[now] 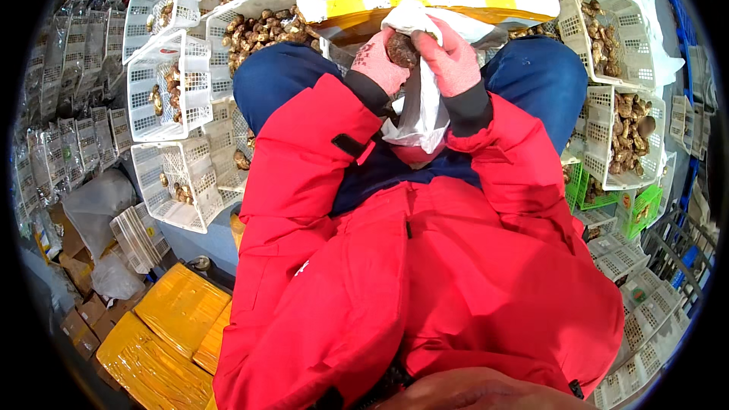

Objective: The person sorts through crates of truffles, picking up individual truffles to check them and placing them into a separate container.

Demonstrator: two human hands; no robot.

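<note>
My left hand [377,63], in a pink knit glove, is curled with its fingers closed against the left side of a brown, knobbly mushroom [402,48], and my right hand [453,58], gloved the same way, closes over the mushroom's right side, so it sits pinched between both hands. The mushroom rests at the mouth of a crumpled white paper wrapper [422,110], which rises behind my fingertips and hangs down below my wrists onto my lap. My red padded jacket sleeves [304,152] run back from both hands. Just beyond my fingertips lies a white tray with yellow tape [425,4], filled with more brown mushrooms. To the left of my left hand stand white plastic lattice baskets [163,83] holding mushrooms; similar baskets [619,133] stand right of my right hand.
</note>
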